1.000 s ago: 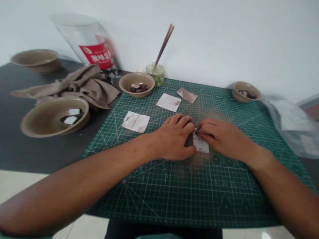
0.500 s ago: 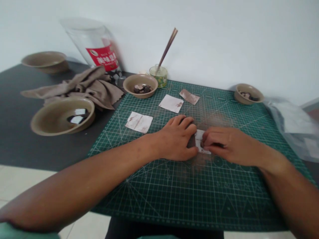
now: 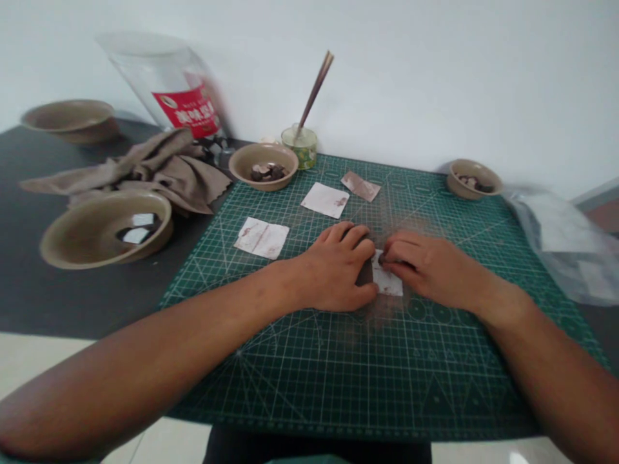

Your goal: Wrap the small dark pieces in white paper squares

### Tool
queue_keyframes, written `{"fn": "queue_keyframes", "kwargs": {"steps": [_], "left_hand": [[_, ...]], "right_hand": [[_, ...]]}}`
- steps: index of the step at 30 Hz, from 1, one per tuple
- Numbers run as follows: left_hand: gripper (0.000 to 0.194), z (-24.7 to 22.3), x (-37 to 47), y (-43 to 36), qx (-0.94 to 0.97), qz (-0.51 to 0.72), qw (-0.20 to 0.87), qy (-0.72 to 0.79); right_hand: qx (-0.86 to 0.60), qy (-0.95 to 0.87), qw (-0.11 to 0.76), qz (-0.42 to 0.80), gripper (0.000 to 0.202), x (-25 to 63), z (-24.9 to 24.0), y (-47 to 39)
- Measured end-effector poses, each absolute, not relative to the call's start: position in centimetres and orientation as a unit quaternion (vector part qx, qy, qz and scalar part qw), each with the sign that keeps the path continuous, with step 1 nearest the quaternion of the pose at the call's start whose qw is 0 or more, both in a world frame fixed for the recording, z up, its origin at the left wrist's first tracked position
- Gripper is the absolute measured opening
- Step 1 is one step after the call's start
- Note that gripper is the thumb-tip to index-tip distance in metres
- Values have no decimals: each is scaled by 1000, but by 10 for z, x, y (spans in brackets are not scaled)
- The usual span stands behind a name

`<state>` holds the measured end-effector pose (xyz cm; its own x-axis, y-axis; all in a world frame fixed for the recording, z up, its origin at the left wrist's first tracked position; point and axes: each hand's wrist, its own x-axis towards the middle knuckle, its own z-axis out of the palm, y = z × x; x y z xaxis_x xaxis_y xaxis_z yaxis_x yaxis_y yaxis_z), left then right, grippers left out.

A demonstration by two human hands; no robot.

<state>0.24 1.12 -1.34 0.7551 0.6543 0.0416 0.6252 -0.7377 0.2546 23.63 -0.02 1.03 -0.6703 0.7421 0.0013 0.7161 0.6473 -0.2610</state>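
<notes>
On a green mat, the spread left hand touches white paper; the right hand pinches a dark lump.

Left arm slants in from the near left, forearm bare, and the left hand is palm down, fingers kinda spread with the thumb sticking out to the right. Right arm angles in from the near right, right hand pointing left, thumb and fingertips pinched. Hands are super close, just apart.
</notes>
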Motion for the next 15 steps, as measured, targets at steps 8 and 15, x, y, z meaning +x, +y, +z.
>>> {"fn": "queue_keyframes", "kwargs": {"steps": [8,15], "left_hand": [[52,-13,2,11,932,65,110,339],[51,-14,2,11,930,67,112,343]], "right_hand": [[-365,-912,38,186,15,235,10,-4],[-405,-902,27,147,16,238,14,0]]}}
